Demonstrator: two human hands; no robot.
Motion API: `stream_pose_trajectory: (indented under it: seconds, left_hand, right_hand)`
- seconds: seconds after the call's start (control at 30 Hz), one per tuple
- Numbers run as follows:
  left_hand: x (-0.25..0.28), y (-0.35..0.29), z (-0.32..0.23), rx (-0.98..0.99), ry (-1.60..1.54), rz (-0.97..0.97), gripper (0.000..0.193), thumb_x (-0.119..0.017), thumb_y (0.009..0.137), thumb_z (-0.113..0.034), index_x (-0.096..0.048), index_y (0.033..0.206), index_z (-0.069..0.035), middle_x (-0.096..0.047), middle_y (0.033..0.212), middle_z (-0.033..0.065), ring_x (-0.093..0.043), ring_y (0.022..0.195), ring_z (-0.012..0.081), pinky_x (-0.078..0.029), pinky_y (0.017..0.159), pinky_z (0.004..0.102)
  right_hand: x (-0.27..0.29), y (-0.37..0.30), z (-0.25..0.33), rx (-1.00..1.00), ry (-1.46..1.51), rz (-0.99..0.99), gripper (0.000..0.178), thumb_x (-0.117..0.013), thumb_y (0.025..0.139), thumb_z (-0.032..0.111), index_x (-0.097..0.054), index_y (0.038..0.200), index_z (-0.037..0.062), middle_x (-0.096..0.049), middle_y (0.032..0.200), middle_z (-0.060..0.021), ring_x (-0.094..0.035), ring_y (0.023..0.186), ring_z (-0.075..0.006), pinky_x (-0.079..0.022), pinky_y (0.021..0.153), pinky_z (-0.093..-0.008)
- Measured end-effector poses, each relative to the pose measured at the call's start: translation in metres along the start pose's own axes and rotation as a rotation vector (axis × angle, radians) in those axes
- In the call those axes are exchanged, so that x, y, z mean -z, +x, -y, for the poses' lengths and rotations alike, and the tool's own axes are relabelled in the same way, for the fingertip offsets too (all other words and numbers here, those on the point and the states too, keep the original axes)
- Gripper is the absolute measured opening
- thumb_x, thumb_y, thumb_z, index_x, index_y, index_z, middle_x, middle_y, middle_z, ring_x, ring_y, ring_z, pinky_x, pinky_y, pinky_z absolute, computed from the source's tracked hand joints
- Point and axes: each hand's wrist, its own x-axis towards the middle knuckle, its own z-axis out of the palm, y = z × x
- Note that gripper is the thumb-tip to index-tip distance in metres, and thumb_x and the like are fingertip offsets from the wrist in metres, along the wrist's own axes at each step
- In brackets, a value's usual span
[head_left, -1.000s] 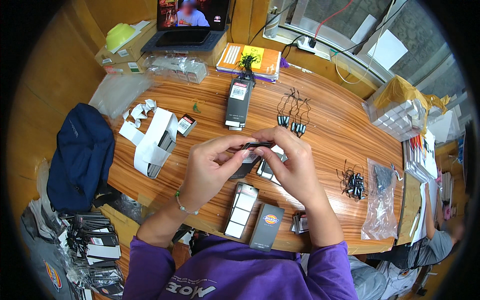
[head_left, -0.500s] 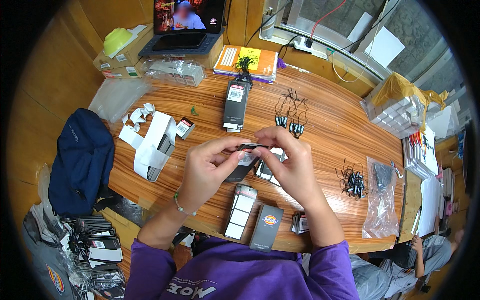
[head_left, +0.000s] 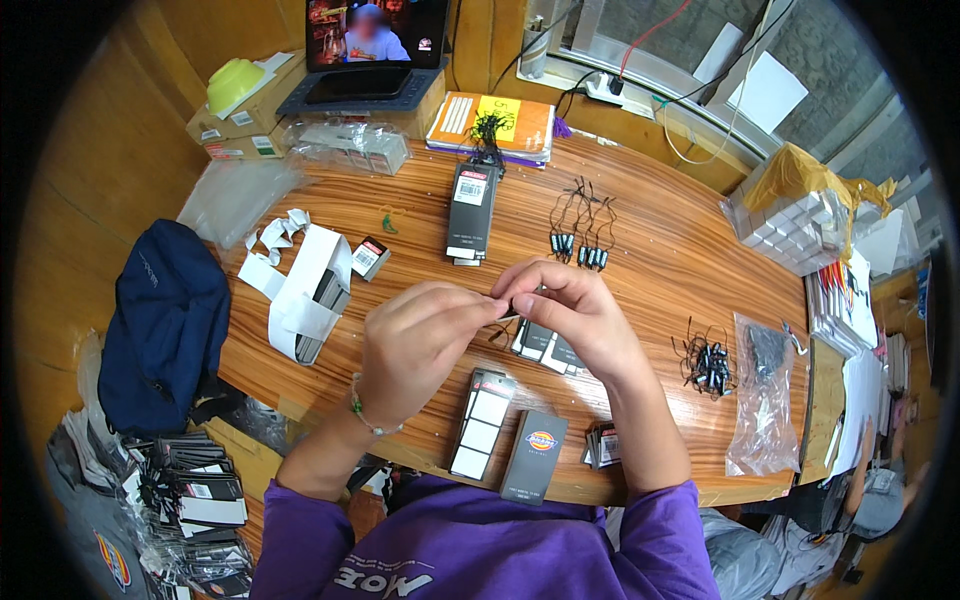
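Observation:
My left hand (head_left: 425,335) and my right hand (head_left: 575,305) meet above the middle of the table, fingertips pinched together. Between them shows the thin edge of a dark hang tag (head_left: 511,313), mostly hidden by the fingers. A bit of black cord (head_left: 498,333) hangs just below the left fingertips. Under my right hand lie several white-and-grey tags (head_left: 536,341). Nearer me are a stack of tags with white panels (head_left: 484,424) and a stack topped by a dark grey tag with a coloured logo (head_left: 534,455).
Black tag cords lie in a row (head_left: 578,250) and a tangled heap (head_left: 708,365), beside a clear plastic bag (head_left: 762,400). A tall tag stack (head_left: 472,212) stands farther back. At left are a paper-wrapped tag bundle (head_left: 310,290) and a navy pouch (head_left: 165,320). A tablet (head_left: 375,40) stands behind.
The hang tag, broadside before, now shows only its edge between my fingers. My left hand has turned, its back now facing up. A person at far right has shifted.

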Motion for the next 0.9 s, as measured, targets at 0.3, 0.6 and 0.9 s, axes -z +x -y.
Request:
stream_pose_trajectory:
  seconds: [0.3, 0.6, 0.9]
  left_hand:
    - [-0.004, -0.001, 0.002, -0.124, -0.005, 0.259, 0.018, -0.066, 0.066, 0.001, -0.066, 0.083, -0.004, -0.064, 0.078, 0.0054, -0.063, 0.076, 0.022, -0.051, 0.065, 0.0294]
    - [-0.014, -0.005, 0.012, 0.34, -0.248, 0.412, 0.055, -0.078, 0.062, -0.022, -0.053, 0.108, -0.004, -0.058, 0.1, 0.0134, -0.058, 0.09, 0.0215, -0.047, 0.077, 0.0319]
    - [-0.02, -0.021, 0.02, 0.184, 0.01, 0.95, 0.052, -0.076, 0.057, -0.035, -0.052, 0.091, -0.005, -0.054, 0.09, 0.0099, -0.052, 0.09, 0.0281, -0.042, 0.075, 0.0369]
  right_hand:
    - [0.002, 0.002, 0.007, 0.188, 0.406, -0.295, 0.01, -0.05, 0.089, 0.013, -0.053, 0.088, 0.0036, -0.057, 0.081, -0.007, -0.055, 0.077, -0.014, -0.044, 0.074, -0.0261]
    - [0.008, -0.012, 0.026, 0.408, 0.612, -0.226, 0.01, -0.049, 0.091, 0.013, -0.049, 0.095, 0.0039, -0.051, 0.071, -0.0051, -0.049, 0.065, -0.0141, -0.044, 0.07, -0.0317]
    - [0.019, -0.024, 0.042, 0.435, 0.457, -0.3, 0.01, -0.053, 0.087, 0.009, -0.05, 0.094, 0.0022, -0.052, 0.072, -0.0056, -0.05, 0.066, -0.0121, -0.043, 0.064, -0.027]
